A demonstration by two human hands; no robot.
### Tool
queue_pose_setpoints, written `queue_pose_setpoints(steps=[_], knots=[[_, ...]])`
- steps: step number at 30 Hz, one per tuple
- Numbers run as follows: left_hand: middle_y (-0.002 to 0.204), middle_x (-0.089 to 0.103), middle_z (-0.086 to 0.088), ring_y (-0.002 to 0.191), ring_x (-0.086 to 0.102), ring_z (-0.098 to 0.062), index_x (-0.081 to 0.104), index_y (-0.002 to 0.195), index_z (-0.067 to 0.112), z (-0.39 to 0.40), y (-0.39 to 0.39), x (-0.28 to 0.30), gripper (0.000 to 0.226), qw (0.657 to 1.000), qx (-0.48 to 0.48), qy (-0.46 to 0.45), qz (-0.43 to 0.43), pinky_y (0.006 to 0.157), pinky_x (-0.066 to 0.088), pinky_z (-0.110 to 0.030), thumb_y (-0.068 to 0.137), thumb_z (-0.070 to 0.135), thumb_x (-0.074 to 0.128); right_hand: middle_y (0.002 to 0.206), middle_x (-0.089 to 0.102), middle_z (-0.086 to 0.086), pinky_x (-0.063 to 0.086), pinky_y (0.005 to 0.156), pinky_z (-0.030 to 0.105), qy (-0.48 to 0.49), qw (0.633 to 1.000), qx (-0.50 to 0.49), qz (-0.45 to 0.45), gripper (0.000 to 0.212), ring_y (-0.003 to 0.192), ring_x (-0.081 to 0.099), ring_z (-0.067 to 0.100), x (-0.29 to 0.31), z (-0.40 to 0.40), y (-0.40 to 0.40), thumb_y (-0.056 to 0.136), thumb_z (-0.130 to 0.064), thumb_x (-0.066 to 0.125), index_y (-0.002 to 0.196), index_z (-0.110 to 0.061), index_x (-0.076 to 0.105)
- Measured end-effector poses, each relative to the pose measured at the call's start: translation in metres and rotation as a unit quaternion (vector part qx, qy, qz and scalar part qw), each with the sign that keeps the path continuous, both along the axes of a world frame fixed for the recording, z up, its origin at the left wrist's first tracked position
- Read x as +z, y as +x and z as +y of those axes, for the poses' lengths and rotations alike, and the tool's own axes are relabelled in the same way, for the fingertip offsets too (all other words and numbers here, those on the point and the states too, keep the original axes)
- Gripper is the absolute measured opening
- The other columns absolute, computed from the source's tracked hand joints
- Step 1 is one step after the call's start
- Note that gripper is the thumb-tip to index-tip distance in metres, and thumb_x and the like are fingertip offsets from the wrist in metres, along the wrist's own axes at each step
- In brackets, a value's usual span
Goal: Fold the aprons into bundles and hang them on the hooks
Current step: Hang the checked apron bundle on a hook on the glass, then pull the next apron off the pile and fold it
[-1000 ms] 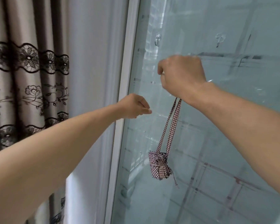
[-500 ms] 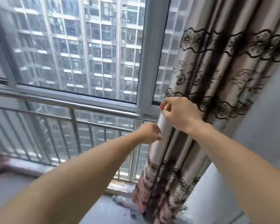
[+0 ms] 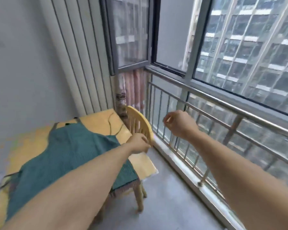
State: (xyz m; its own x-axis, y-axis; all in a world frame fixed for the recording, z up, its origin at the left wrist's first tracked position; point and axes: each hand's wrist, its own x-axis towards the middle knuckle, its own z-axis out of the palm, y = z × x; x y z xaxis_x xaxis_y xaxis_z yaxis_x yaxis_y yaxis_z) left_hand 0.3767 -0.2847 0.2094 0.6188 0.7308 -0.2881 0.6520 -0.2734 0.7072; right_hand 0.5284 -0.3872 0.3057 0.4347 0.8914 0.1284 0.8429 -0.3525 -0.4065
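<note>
Both hands empty now, fingers loosely curled: left hand [image 3: 138,144] near chair back [image 3: 140,125], right hand [image 3: 178,124] raised before railing [image 3: 223,117]. Checked bundle gone from view, left hanging on glass. Next: green apron [image 3: 61,156] spread flat across bench [image 3: 96,121], unfolded.

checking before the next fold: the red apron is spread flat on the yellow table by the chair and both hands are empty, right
Not quite: the apron is teal green, not red, as the head view shows. It does lie spread on the yellow table beside the chair, and the left hand and right hand hold nothing.
</note>
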Motion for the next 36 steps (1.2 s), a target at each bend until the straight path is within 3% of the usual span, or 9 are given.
queue_pose_setpoints(steps=[7,11,15,20,24,29,32,34,36], knots=[[0.100,0.056,-0.010,0.089,0.054,-0.025,0.058,0.094,0.013,0.129,-0.187,-0.063,0.015,0.972,0.216,-0.070,0.060,0.083,0.044,-0.029,0.093,0.019,0.073,0.085,0.074,-0.005,0.056,0.060,0.029,-0.161,0.969,0.175,0.061,0.018,0.074,0.070,0.017,-0.114,0.177,-0.150,0.090,-0.026,0.055,0.087,-0.031,0.072],[0.143,0.053,-0.007,0.128,0.055,-0.026,0.059,0.131,0.012,0.158,-0.230,-0.104,0.039,0.952,0.270,-0.113,0.092,0.109,0.044,-0.038,0.095,0.022,0.070,0.086,0.065,-0.008,0.049,0.061,0.027,-0.240,0.940,0.235,0.054,0.017,0.074,0.064,0.015,-0.172,0.236,-0.169,0.096,-0.026,0.054,0.102,-0.027,0.070],[0.146,0.049,-0.007,0.132,0.051,-0.026,0.055,0.136,0.014,0.192,-0.227,-0.141,0.044,0.936,0.308,-0.145,0.089,0.113,0.041,-0.043,0.095,0.024,0.069,0.089,0.066,0.003,0.061,0.079,0.043,-0.320,0.923,0.199,0.076,0.022,0.086,0.072,0.026,-0.236,0.286,-0.144,0.096,-0.016,0.056,0.113,-0.012,0.069],[0.157,0.039,-0.007,0.141,0.042,-0.028,0.048,0.145,0.017,0.219,-0.194,-0.182,0.056,0.927,0.303,-0.200,0.097,0.117,0.035,-0.044,0.094,0.024,0.071,0.104,0.063,0.006,0.063,0.073,0.038,-0.372,0.907,0.122,0.152,0.047,0.081,0.066,0.021,-0.292,0.324,-0.103,0.091,-0.019,0.060,0.137,-0.012,0.050],[0.156,0.041,-0.007,0.139,0.046,-0.027,0.045,0.147,0.019,0.231,-0.184,-0.219,0.062,0.914,0.297,-0.228,0.154,0.117,0.036,-0.044,0.092,0.022,0.073,0.107,0.064,0.008,0.058,0.069,0.034,-0.381,0.898,0.082,0.205,0.057,0.074,0.061,0.015,-0.325,0.340,-0.086,0.095,-0.032,0.068,0.143,-0.010,0.048],[0.170,-0.002,0.000,0.156,-0.003,-0.028,0.015,0.162,0.025,0.231,-0.192,-0.255,0.096,0.912,0.251,-0.186,0.266,0.126,0.008,-0.051,0.088,0.030,0.076,0.111,0.068,0.010,0.046,0.052,0.027,-0.353,0.898,0.046,0.260,0.073,0.067,0.065,0.015,-0.357,0.341,-0.087,0.090,-0.035,0.076,0.147,-0.013,0.036],[0.169,-0.012,0.003,0.156,-0.007,-0.026,0.008,0.162,0.029,0.234,-0.196,-0.271,0.103,0.913,0.223,-0.192,0.284,0.126,0.008,-0.051,0.086,0.034,0.077,0.118,0.067,0.010,0.051,0.060,0.028,-0.318,0.914,0.043,0.248,0.055,0.079,0.068,0.018,-0.373,0.341,-0.088,0.090,-0.037,0.075,0.134,-0.014,0.051],[0.168,-0.017,0.006,0.156,-0.010,-0.025,0.004,0.162,0.033,0.234,-0.199,-0.278,0.108,0.914,0.194,-0.197,0.296,0.125,0.009,-0.053,0.084,0.039,0.078,0.104,0.068,0.003,0.052,0.074,0.031,-0.286,0.927,0.068,0.234,0.026,0.087,0.065,0.020,-0.379,0.333,-0.090,0.093,-0.038,0.072,0.100,-0.014,0.065],[0.166,-0.021,0.008,0.155,-0.014,-0.025,0.001,0.161,0.035,0.233,-0.204,-0.281,0.111,0.919,0.168,-0.209,0.288,0.125,0.008,-0.057,0.082,0.044,0.078,0.083,0.064,-0.001,0.048,0.074,0.033,-0.265,0.917,0.086,0.287,0.029,0.081,0.060,0.021,-0.378,0.322,-0.093,0.095,-0.041,0.067,0.082,-0.018,0.057]])
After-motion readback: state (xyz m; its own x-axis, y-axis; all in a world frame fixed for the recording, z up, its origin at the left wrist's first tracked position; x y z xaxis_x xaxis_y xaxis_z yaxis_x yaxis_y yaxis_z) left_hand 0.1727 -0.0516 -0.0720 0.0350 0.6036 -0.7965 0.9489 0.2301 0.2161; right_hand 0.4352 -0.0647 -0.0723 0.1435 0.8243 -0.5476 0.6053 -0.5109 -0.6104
